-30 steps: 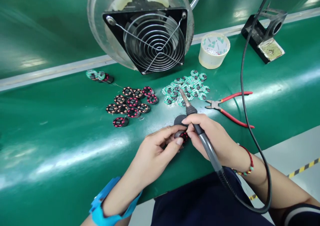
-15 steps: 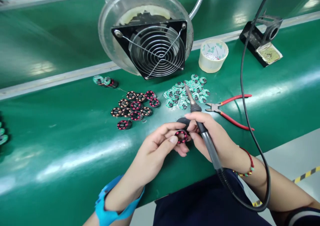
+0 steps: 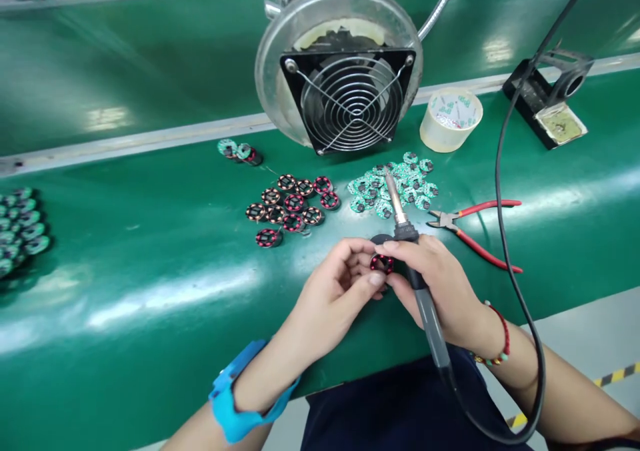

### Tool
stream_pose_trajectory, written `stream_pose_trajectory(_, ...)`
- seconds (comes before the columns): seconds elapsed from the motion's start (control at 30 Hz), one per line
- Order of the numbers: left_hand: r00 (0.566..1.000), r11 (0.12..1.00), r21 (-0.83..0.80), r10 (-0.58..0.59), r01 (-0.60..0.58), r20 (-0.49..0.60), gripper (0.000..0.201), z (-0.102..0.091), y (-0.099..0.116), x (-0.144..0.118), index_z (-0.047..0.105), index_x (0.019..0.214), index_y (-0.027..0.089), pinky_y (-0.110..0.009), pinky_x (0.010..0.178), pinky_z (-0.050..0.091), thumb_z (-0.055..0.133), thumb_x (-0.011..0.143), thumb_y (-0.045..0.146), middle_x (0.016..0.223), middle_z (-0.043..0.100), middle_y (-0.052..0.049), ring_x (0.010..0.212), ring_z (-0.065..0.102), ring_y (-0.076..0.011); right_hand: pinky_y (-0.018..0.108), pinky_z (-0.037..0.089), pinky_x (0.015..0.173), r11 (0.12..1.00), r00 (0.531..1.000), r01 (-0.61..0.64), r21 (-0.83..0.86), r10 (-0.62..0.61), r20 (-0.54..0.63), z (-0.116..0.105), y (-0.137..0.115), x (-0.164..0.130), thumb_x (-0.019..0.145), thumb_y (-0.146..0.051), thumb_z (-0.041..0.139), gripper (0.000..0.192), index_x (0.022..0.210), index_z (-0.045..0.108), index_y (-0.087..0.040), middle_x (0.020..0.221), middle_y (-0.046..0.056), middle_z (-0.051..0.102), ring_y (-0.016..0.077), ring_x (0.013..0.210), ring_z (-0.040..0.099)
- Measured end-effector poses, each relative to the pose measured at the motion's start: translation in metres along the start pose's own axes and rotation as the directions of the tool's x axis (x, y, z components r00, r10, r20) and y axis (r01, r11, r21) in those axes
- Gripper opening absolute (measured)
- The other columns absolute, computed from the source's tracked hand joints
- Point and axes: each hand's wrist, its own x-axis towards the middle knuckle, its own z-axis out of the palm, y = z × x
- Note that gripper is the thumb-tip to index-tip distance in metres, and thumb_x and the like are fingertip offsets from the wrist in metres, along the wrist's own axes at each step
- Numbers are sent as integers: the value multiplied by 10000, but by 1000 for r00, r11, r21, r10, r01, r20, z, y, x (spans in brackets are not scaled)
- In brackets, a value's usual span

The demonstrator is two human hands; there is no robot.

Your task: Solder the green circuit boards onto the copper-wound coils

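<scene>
My left hand pinches a small round black part with a red ring between thumb and fingers, over the green bench near its front edge. My right hand touches the same part with its fingertips while gripping a soldering iron; the iron's tip points away from me toward a heap of small green round circuit boards. A small dark disc lies just behind the held part. Several finished black and red round parts lie in a cluster to the left.
A fume fan in a clear round housing stands behind. Red-handled cutters lie to the right, a tape roll and an iron stand further back. More green boards sit at the far left; two parts lie near the rail.
The view has swung left, so everything sits further right in the frame. The held part has turned so its red ring faces up; both hands stay together on it.
</scene>
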Motion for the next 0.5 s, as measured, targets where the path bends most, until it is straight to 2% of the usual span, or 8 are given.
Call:
stream_pose_trajectory(0.1, 1000, 997, -71, -13, 13, -9, 233, 3, -1, 1, 550, 922, 173, -214, 612, 561, 717, 846, 317, 706, 639, 25, 634, 647, -105, 391, 533, 732, 1000, 998, -5, 0, 5, -57, 3, -3, 0, 952, -181, 519, 403, 1338, 439, -265, 999, 58, 693, 226, 860, 638)
stream_pose_trajectory(0.23, 1000, 992, -123, -12, 9, -23, 270, 4, 1, 1, 556, 936, 172, -216, 621, 565, 744, 824, 331, 695, 659, 28, 617, 660, -103, 418, 556, 795, 998, 985, 7, 69, 5, -171, 4, -5, 0, 910, -150, 583, 557, 1401, 366, -298, 1048, 46, 700, 234, 937, 664)
stream_pose_trajectory(0.37, 999, 996, -90, 12, -14, -32, 279, 5, 1, 0, 553, 936, 177, -232, 617, 573, 740, 825, 351, 710, 672, 20, 613, 670, -115, 431, 558, 794, 999, 987, 16, 32, -10, -161, 3, -4, 0, 924, -156, 571, 476, 1351, 420, -302, 1000, 38, 715, 237, 919, 670)
stream_pose_trajectory(0.5, 995, 998, 4, 55, -55, -83, 224, 5, -1, 0, 553, 924, 178, -225, 611, 567, 720, 833, 297, 724, 661, 18, 626, 672, -116, 413, 546, 768, 995, 985, 98, -34, -102, -140, 5, -2, -2, 937, -147, 552, 481, 1379, 409, -275, 998, 51, 714, 233, 898, 660)
